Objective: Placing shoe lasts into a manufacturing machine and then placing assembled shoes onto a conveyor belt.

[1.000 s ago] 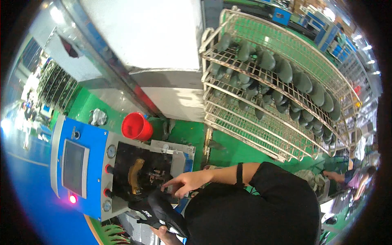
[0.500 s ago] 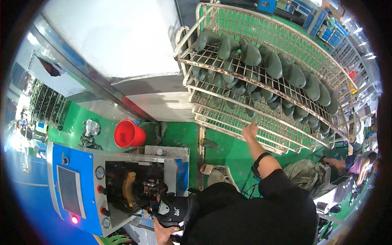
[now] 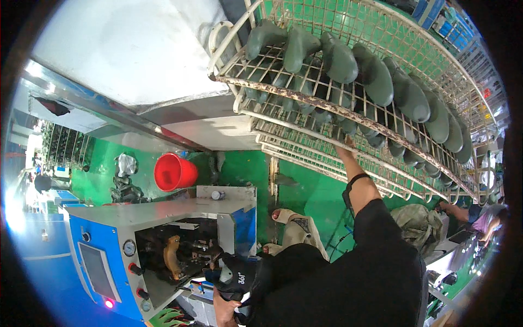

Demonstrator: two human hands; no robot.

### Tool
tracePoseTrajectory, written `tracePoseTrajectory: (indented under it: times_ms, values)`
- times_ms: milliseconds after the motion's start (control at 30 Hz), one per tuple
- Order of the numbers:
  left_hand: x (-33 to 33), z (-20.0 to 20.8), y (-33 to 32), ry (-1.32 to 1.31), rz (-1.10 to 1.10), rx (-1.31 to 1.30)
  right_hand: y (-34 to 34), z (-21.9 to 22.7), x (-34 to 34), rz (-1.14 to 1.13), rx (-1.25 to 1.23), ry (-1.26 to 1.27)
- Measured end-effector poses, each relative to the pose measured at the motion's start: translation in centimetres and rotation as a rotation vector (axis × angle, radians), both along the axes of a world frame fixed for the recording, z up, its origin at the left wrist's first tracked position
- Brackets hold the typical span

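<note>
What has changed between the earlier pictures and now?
The right hand moved from beside the machine rightward to the rack; whether it grips anything there is hidden. The left hand still holds the black shoe; the red bucket stays put.

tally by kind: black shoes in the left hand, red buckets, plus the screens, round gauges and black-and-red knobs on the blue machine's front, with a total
Black shoe in the left hand: 1
Red bucket: 1
Screen: 1
Round gauges: 2
Black-and-red knobs: 2
Total: 7
</note>
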State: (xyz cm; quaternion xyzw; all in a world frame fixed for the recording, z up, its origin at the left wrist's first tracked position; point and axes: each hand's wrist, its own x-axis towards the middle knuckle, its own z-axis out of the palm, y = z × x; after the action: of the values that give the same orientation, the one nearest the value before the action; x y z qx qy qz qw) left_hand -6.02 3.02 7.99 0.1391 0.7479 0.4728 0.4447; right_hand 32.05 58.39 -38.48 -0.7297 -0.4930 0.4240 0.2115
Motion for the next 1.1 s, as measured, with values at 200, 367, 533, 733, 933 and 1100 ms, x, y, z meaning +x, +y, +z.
tracePoseTrajectory:
  times_ms: [200, 367, 533, 733, 933, 1100]
  values:
    - [-2.5, -1.5, -0.9, 0.073, -0.101, 0.037, -14.7, 21.9, -5.9, 0.533, 0.154, -1.086]
    - [-4.4, -2.0, -2.5, 0.099, -0.193, -0.011, -20.1, 23.2, -7.3, 0.643, 0.096, -1.038]
    - [-5.2, -1.5, -2.5, 0.191, -0.25, -0.073, -21.8, 21.9, -9.6, 0.604, 0.081, -1.076]
    - [-5.8, -0.8, -5.4, 0.369, -0.33, -0.083, -23.9, 22.3, -10.7, 0.631, 0.167, -1.157]
    - [-5.5, -1.4, -7.2, 0.066, -0.146, 0.196, -24.4, 22.1, -11.2, 0.589, 0.111, -1.138]
    - [-6.3, -2.3, -8.3, 0.07, -0.118, 0.215, -24.4, 22.7, -11.5, 0.589, 0.112, -1.129]
